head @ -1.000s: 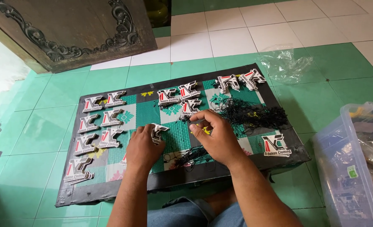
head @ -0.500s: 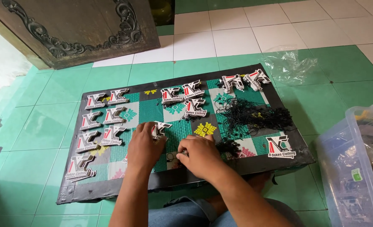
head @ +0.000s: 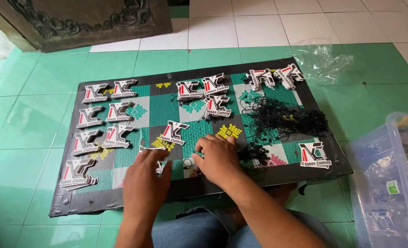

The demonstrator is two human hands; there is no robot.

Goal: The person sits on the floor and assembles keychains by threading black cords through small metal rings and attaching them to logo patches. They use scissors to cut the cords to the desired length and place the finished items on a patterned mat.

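Note:
My left hand (head: pixel 145 183) rests on the near edge of a black board (head: pixel 199 186) with a green, grey and yellow patterned face. Its fingers hold a white, black and red die-cut cardboard tag (head: pixel 145 150), mostly hidden under them. My right hand (head: pixel 218 160) is right beside it, fingers curled and pinched on a thin black string (head: pixel 188 162) between the two hands. Another tag of the same kind (head: pixel 174 132) lies flat just beyond my fingertips. A tangled pile of black strings (head: pixel 282 118) sits to the right of my right hand.
Several more tags lie in rows on the board's left side (head: pixel 96 138), at its top middle (head: pixel 204 89) and top right (head: pixel 273 77); one lies at the right edge (head: pixel 315 155). A clear plastic bin (head: pixel 392 183) stands at right, a crumpled clear bag (head: pixel 323 57) beyond the board, a carved dark panel (head: pixel 84 18) behind.
My right hand came back from the string pile toward my left hand and now pinches by the tag. The left hand slid slightly nearer the board's front edge.

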